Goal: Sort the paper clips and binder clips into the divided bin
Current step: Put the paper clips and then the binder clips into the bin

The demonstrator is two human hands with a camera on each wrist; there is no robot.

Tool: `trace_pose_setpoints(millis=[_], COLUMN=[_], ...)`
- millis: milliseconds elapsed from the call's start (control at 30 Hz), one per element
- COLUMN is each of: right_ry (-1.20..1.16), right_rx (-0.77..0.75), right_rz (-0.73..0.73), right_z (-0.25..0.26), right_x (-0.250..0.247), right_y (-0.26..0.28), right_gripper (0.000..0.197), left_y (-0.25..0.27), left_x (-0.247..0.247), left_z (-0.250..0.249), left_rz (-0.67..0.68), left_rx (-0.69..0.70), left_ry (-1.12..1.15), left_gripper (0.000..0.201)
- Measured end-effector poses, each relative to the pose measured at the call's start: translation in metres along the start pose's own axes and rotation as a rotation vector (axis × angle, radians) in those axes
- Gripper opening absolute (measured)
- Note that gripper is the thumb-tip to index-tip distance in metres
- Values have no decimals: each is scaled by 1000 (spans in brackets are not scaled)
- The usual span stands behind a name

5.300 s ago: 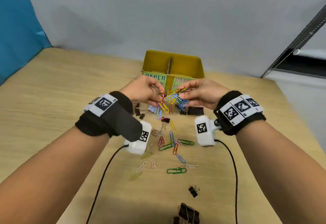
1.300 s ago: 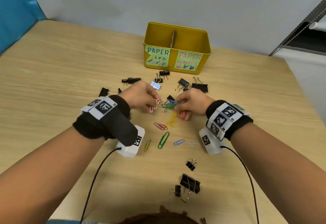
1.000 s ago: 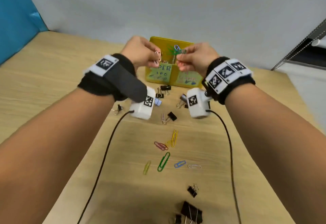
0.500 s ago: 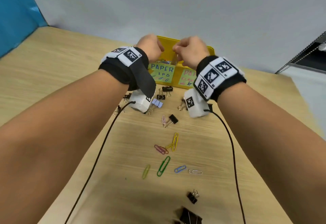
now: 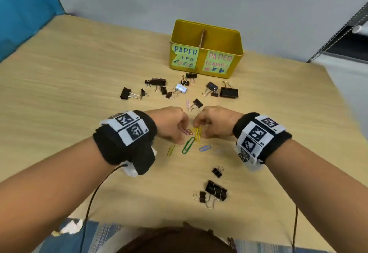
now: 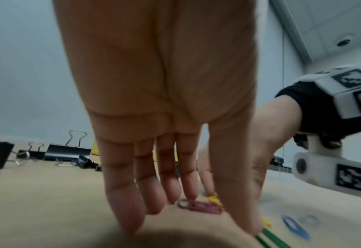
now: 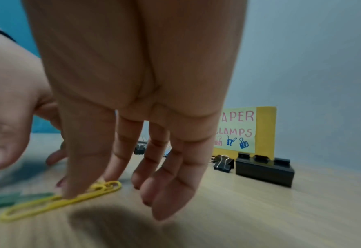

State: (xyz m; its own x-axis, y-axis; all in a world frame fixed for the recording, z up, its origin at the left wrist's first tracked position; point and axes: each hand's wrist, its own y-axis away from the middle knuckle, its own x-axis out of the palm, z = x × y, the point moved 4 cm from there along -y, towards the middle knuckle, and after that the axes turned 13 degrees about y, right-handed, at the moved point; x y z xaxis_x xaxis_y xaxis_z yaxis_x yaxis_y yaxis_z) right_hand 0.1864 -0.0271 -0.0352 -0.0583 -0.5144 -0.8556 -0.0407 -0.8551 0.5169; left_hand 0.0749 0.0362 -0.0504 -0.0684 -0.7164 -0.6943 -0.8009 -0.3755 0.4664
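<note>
The yellow divided bin (image 5: 207,39) stands at the back, labelled for paper clips on the left and clamps on the right. Both hands are down on the table among loose paper clips. My left hand (image 5: 182,134) (image 6: 215,211) reaches down with straight fingers, and a pink paper clip (image 5: 186,131) (image 6: 198,205) lies flat between its index finger and thumb. The thumb of my right hand (image 5: 199,128) (image 7: 88,186) rests on a yellow paper clip (image 5: 198,134) (image 7: 48,203), which lies flat. A green clip (image 5: 188,145) lies just in front of the hands.
Blue (image 5: 205,148) and small yellow-green (image 5: 170,150) paper clips lie near the green one. Several black binder clips (image 5: 229,92) are scattered in front of the bin, and more (image 5: 216,190) lie near me. Cables run from both wrists.
Both hands have come down from above the bin to the paper clips on the table. The clips they held a second ago are no longer in them.
</note>
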Motion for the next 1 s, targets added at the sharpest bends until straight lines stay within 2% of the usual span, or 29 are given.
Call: trace_pose_setpoints(millis=[200, 467, 567, 633, 700, 833, 933, 1000], right_ry=[-65, -113, -272, -391, -340, -119, -68, -54], right_rx=[42, 86, 135, 163, 182, 211, 227, 222], right_rz=[-148, -82, -149, -210, -216, -201, -183, -152], right_z=[6, 5, -4, -5, 1, 16, 21, 25], right_x=[9, 12, 7, 5, 7, 12, 11, 11], right_y=[3, 3, 7, 7, 4, -7, -11, -12], right_gripper=[28, 20, 15, 20, 25, 24, 20, 23], left_y=[-4, -1, 11, 18, 21, 19, 15, 15], left_x=[9, 5, -3, -4, 3, 13, 17, 19], left_z=[-10, -14, -5, 0, 2, -1, -3, -5], left_rz=[-118, -111, -169, -203, -218, -264, -283, -295], left_rx=[50, 28, 7, -10, -40, -101, -128, -140], left_ry=[-5, -12, 126, 231, 299, 279, 207, 172], left_gripper=[19, 1, 6, 9, 10, 15, 25, 24])
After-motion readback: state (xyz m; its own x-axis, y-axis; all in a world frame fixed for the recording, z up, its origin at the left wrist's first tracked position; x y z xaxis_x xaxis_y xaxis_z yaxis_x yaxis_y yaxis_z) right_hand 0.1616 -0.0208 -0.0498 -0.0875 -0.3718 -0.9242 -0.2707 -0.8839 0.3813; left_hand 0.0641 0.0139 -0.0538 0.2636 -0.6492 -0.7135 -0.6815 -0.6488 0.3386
